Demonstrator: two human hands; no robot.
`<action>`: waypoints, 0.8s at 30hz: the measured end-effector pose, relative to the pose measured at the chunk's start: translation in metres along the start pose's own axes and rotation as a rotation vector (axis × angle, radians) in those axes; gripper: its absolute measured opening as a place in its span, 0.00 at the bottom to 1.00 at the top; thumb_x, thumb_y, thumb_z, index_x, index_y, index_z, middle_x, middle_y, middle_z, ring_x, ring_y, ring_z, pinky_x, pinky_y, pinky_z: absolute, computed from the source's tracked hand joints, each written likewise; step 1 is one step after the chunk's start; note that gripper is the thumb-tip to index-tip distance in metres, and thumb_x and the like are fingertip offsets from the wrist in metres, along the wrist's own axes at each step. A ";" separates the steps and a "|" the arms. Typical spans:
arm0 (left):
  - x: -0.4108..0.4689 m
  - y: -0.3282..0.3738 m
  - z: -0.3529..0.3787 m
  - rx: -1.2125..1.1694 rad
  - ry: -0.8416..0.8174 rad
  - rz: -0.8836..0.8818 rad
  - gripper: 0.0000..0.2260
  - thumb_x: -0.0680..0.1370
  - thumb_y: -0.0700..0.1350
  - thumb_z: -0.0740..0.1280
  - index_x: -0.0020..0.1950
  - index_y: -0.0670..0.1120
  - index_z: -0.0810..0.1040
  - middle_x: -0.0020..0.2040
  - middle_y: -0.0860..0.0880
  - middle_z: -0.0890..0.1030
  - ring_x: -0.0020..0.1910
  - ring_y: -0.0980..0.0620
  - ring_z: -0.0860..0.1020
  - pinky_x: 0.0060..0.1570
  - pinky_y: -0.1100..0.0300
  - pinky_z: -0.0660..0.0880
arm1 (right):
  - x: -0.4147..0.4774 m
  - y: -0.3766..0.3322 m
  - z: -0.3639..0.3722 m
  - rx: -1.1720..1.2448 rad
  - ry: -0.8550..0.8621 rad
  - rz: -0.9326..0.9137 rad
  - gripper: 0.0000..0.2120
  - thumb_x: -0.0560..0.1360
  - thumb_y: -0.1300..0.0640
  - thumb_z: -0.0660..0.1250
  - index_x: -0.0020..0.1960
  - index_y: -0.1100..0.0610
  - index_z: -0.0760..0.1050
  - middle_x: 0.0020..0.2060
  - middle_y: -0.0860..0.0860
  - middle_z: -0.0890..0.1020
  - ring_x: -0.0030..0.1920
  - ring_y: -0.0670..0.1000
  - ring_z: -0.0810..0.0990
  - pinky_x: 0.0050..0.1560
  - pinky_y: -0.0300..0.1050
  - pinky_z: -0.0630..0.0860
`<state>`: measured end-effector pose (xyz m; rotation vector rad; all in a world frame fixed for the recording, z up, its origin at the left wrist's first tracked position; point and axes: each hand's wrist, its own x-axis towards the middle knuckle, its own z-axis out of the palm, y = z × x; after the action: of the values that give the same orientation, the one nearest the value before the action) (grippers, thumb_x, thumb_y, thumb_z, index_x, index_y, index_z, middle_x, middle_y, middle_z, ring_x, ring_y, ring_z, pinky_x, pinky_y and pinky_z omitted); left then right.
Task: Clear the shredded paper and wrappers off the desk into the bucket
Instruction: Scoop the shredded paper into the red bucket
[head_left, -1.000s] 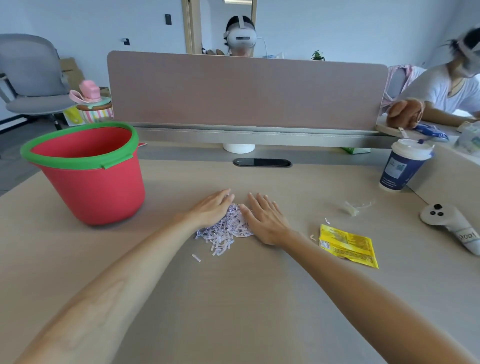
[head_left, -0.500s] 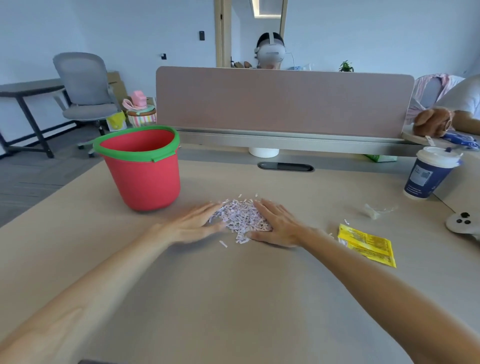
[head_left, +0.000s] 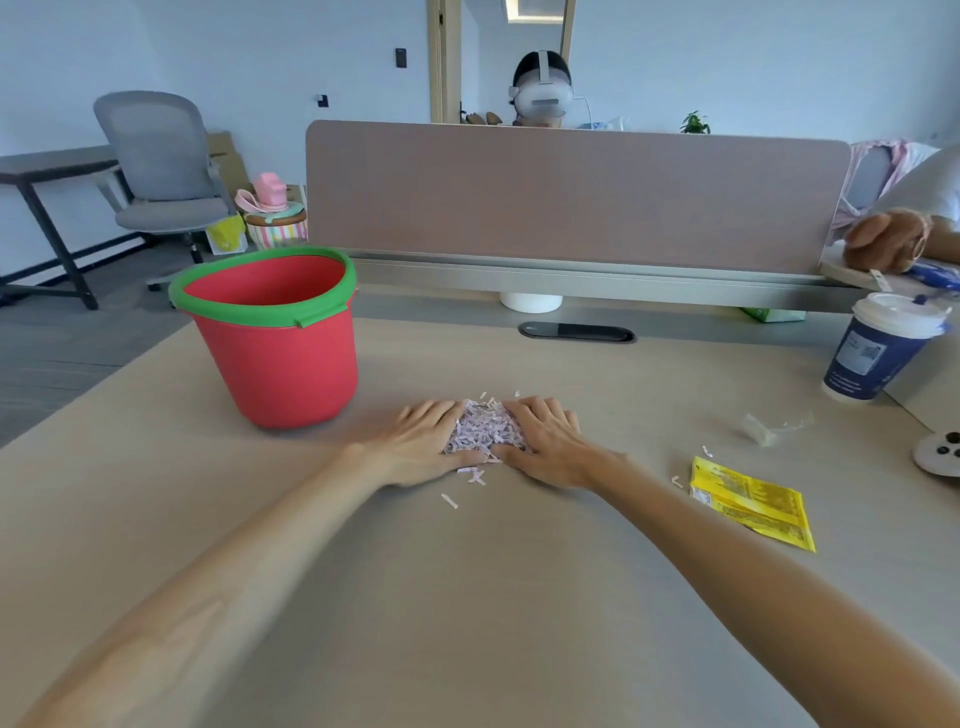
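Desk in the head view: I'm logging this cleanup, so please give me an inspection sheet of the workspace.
Surface: beige desk, stray shreds beside the pile.
Job's things: shredded paper pile between both hands; red bucket upright, left of it; yellow wrapper and clear wrapper lying to the right.
Clutter: blue cup, white controller at the right edge.
Hands: left hand and right hand press their fingers against the pile's sides.
Cables: nothing seen.
Surroundings: divider panel, grey chair, person in a headset behind the divider.
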<state>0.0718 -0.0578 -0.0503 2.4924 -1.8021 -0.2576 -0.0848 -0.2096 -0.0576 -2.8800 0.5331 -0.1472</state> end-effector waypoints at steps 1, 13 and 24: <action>0.003 0.000 -0.001 0.010 0.049 0.016 0.48 0.66 0.76 0.44 0.78 0.46 0.50 0.77 0.50 0.56 0.76 0.50 0.53 0.72 0.52 0.53 | 0.003 -0.001 -0.001 0.017 -0.001 0.020 0.28 0.78 0.39 0.54 0.73 0.51 0.57 0.68 0.52 0.65 0.67 0.55 0.61 0.65 0.53 0.60; 0.013 0.018 -0.014 -0.214 0.275 0.070 0.10 0.81 0.45 0.59 0.44 0.44 0.62 0.44 0.47 0.67 0.43 0.46 0.68 0.43 0.54 0.64 | 0.011 -0.011 -0.028 0.219 0.155 -0.012 0.06 0.80 0.61 0.55 0.52 0.64 0.66 0.49 0.60 0.72 0.46 0.53 0.67 0.47 0.47 0.66; 0.005 0.022 -0.032 -0.204 0.236 -0.036 0.09 0.82 0.42 0.55 0.43 0.43 0.60 0.42 0.45 0.70 0.41 0.41 0.72 0.45 0.46 0.72 | -0.004 -0.013 -0.049 0.270 0.117 0.030 0.04 0.80 0.63 0.53 0.47 0.56 0.60 0.46 0.54 0.68 0.46 0.54 0.68 0.46 0.43 0.62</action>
<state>0.0576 -0.0708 -0.0166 2.3068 -1.5588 -0.1338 -0.0909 -0.2056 -0.0071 -2.6109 0.5323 -0.3556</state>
